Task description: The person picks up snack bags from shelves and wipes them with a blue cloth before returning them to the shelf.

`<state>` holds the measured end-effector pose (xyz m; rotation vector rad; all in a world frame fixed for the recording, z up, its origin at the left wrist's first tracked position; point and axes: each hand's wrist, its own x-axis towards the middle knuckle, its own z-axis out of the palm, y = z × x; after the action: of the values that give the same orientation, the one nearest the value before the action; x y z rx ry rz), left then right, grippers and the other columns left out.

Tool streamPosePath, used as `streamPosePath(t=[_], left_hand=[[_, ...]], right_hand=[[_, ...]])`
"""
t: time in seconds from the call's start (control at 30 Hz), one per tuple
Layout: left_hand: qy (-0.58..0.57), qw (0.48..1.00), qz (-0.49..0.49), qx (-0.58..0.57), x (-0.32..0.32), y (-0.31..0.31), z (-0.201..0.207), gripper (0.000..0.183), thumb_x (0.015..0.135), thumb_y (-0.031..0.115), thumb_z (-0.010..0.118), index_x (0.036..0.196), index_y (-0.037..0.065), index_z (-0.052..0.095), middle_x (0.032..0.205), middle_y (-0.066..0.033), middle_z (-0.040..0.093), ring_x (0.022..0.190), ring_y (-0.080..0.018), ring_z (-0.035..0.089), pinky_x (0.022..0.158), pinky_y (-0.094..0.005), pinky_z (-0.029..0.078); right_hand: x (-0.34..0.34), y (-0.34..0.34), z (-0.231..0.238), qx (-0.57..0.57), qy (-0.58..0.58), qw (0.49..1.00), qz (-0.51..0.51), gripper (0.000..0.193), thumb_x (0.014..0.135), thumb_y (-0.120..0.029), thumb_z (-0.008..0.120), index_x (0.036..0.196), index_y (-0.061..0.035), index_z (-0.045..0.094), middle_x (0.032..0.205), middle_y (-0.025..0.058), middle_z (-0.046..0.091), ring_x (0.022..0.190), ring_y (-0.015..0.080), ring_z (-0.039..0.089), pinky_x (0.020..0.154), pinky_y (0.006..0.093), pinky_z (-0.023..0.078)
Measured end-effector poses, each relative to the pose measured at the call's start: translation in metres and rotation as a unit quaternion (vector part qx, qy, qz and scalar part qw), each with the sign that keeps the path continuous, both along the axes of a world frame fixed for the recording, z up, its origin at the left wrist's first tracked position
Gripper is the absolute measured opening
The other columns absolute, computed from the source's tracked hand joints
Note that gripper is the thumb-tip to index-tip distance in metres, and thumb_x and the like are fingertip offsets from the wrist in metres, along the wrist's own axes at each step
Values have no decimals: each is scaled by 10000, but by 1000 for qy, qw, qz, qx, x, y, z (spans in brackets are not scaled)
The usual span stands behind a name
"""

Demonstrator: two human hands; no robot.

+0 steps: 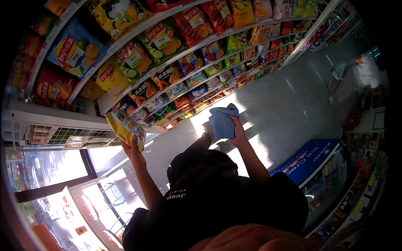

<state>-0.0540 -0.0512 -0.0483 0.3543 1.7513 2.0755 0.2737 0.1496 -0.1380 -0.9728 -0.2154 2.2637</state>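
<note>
In my left hand point(133, 149) is a yellow snack bag point(120, 126), gripped by its lower edge and tilted beside the end of the snack shelf. My right hand point(240, 134) holds a folded blue cloth point(223, 120) out over the floor, in front of my body. The cloth hangs apart from the shelves. Ahead and to the left, shelves point(144, 77) carry rows of chip bags, among them a blue bag point(76, 51), a green bag point(161, 38) and another yellow bag point(112, 78).
Grey floor point(289, 98) with bright sun patches runs between the shelves. A blue-edged ice cream freezer point(307, 161) stands at my right. Another person point(362, 73) is at the far right. A wire rack point(50, 134) and windows point(54, 169) lie to my left.
</note>
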Motion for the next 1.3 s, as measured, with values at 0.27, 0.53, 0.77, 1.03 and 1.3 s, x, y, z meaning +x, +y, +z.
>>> streamPosePath(t=[0.27, 0.53, 0.77, 1.03, 1.3], left_hand=[[11, 967, -254, -32, 80, 31, 2, 807, 781, 53, 706, 1443, 10, 247, 1342, -129, 447, 1211, -242, 474, 1000, -356, 399], [118, 902, -415, -30, 44, 23, 12, 793, 798, 128, 697, 1442, -38, 265, 1398, -181, 398, 1302, -287, 391, 1087, -400, 299], [240, 892, -381, -47, -5, -9, 11, 682, 798, 86, 730, 1394, 23, 406, 1306, -136, 480, 1182, -226, 505, 1002, -380, 411], [-39, 891, -451, 42, -53, -39, -10, 1022, 612, 118, 832, 1439, 39, 237, 1321, -120, 461, 1190, -233, 507, 992, -351, 428], [-176, 887, -423, 56, -54, -62, -38, 746, 702, 201, 782, 1308, -32, 415, 1190, -103, 568, 1080, -212, 564, 957, -353, 439]], right_hand=[[-104, -59, 37, 218, -57, 974, 12, 431, 957, -344, 517, 1225, -6, 525, 910, 65, 607, 731, 139, 586, 638, 294, 476], [-133, -80, 76, 191, 24, 981, -27, 469, 995, -320, 457, 1367, -34, 435, 1293, 92, 555, 1160, 187, 553, 995, 321, 429], [-165, -100, 86, 64, 135, 988, -45, 413, 983, -295, 453, 1294, -28, 510, 1208, 121, 627, 1055, 228, 634, 934, 345, 502], [-199, -145, 96, 20, 161, 986, 26, 441, 973, -329, 464, 1287, -22, 513, 1193, 139, 635, 1023, 251, 650, 918, 372, 519], [-214, -141, 109, 39, 58, 996, 54, 497, 953, -364, 514, 1328, -40, 483, 1230, 138, 608, 1088, 258, 615, 951, 369, 494]])
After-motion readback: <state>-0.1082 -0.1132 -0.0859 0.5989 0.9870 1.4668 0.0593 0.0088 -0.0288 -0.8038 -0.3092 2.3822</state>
